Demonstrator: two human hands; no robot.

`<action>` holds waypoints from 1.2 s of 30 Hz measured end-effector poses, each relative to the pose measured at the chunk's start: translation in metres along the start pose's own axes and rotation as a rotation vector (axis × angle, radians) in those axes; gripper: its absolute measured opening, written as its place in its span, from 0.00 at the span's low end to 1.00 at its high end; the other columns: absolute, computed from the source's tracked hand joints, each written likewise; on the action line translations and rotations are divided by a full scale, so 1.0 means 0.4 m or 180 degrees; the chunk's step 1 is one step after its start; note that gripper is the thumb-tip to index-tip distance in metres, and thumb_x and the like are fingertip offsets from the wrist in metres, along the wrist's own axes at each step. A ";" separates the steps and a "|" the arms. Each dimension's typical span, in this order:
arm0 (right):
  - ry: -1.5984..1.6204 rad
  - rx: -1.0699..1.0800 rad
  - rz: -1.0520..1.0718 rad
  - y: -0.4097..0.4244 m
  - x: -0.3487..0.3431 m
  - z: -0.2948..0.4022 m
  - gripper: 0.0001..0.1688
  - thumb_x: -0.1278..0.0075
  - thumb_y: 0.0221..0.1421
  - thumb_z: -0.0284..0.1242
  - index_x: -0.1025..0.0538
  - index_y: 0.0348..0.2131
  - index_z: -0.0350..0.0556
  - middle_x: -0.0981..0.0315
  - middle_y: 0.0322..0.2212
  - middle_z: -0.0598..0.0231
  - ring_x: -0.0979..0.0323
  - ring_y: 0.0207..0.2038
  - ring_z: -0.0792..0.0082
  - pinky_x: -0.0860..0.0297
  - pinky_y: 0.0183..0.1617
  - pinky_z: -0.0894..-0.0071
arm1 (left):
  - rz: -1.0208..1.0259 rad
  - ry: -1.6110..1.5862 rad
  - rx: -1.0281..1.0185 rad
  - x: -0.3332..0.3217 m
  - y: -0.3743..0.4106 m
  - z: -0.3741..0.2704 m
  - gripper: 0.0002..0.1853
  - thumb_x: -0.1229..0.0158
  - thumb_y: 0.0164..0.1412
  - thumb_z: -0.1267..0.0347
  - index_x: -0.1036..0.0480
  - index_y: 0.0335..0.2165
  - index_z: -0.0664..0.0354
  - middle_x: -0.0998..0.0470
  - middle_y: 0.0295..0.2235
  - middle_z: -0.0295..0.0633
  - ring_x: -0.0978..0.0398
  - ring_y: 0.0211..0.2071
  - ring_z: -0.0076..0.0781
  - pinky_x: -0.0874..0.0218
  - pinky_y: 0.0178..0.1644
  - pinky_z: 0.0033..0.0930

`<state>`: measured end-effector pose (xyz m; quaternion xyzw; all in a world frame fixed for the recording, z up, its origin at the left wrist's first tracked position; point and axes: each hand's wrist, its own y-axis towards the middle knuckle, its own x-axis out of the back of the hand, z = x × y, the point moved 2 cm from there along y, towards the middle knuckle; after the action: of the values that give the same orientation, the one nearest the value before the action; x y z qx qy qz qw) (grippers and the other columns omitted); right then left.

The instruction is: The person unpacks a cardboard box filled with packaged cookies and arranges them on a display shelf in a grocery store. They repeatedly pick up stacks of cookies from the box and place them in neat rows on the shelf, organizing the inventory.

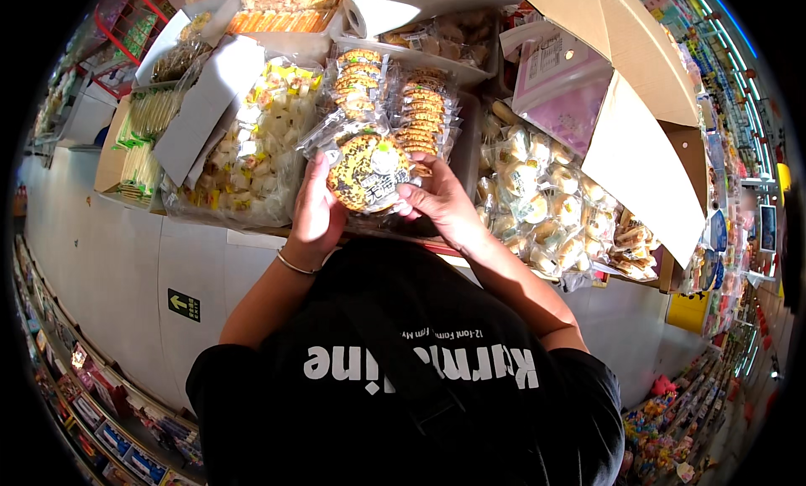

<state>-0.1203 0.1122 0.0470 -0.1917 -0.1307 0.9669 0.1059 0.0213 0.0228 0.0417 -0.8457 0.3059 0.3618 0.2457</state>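
A round sesame biscuit in a clear printed wrapper (365, 174) is held between my two hands, its flat face turned up. My left hand (318, 206) cups its left edge, with the thumb raised along the side. On the right edge, the thumb and fingers of my right hand (441, 199) pinch the wrapper. Just beyond, two rows of similar wrapped biscuits stand on edge: the left row (359, 77) and the right row (423, 111). What lies beneath the held biscuit is hidden.
Left of my hands is a bag of small wrapped sweets (264, 140), partly under a cardboard flap (204, 118). Wrapped round pastries (535, 177) fill the right side. An open carton's flap (648, 165) juts over them. A plastic roll (415, 7) lies across the back bins.
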 end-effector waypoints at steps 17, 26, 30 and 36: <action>-0.0167 -0.0036 -0.0047 0.078 0.062 0.114 0.23 0.49 0.46 0.24 0.38 0.43 0.44 0.35 0.35 0.68 0.37 0.39 0.77 0.38 0.41 0.78 | 0.0333 0.0591 -0.0250 0.000 0.060 -0.021 0.22 0.61 0.58 0.64 0.48 0.49 0.62 0.38 0.46 0.43 0.38 0.47 0.35 0.45 0.49 0.43; -0.1522 0.1206 -0.0217 0.283 0.110 0.165 0.24 0.49 0.42 0.16 0.38 0.41 0.41 0.38 0.37 0.64 0.36 0.32 0.77 0.34 0.31 0.81 | -0.0402 0.0844 0.0010 0.069 0.111 -0.011 0.26 0.56 0.55 0.61 0.47 0.50 0.59 0.35 0.44 0.37 0.38 0.43 0.25 0.49 0.47 0.31; -0.2027 0.1206 -0.0534 0.400 0.177 0.160 0.26 0.47 0.39 0.19 0.36 0.42 0.38 0.37 0.37 0.60 0.36 0.38 0.70 0.37 0.40 0.73 | -0.0415 0.0816 0.0098 0.094 0.122 -0.022 0.22 0.56 0.54 0.66 0.45 0.48 0.58 0.32 0.40 0.38 0.36 0.41 0.27 0.47 0.46 0.31; -0.3711 0.2463 -0.0509 0.432 0.195 0.180 0.26 0.42 0.32 0.24 0.31 0.37 0.40 0.38 0.37 0.52 0.38 0.40 0.57 0.39 0.43 0.65 | -0.0616 0.0643 0.0166 0.111 0.139 -0.021 0.16 0.56 0.54 0.71 0.41 0.43 0.58 0.31 0.37 0.39 0.34 0.39 0.29 0.44 0.45 0.31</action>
<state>-0.2460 -0.0461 0.0338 0.4193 0.1735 0.8784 0.1500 0.0108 -0.0363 0.0022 -0.8967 0.2553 0.2414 0.2693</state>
